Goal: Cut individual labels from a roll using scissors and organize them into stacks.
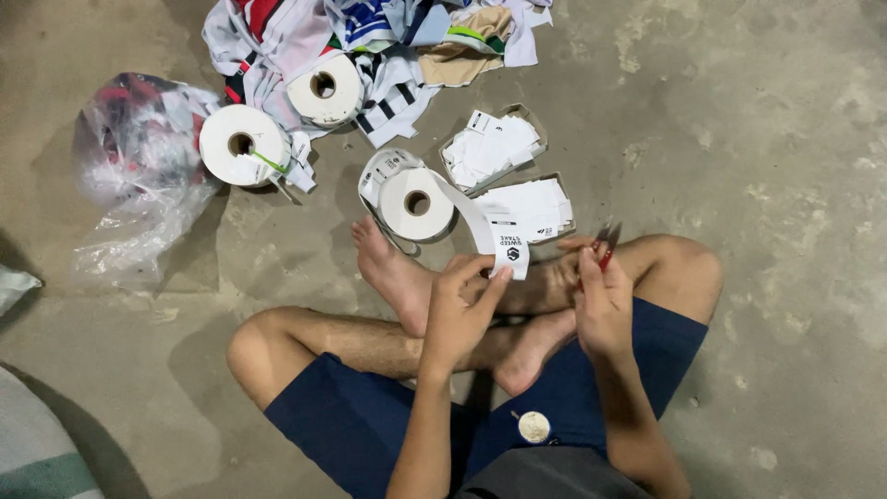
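On a bare concrete floor, a seated person's left hand [457,310] pinches the printed label strip [494,242] unspooled from the nearest roll [416,204], the right hand [602,300] closed around small red-handled snips [605,242]; beyond that roll, two trays [492,148] already hold cut labels, two rolls [243,145] untouched.

On the bare concrete floor [767,139], the white roll of label tape [416,203] lies before the crossed feet, two flat cardboard trays of cut white labels [504,171] to its right, two more white rolls [277,120] left, a clear plastic bag [139,176] leftmost.
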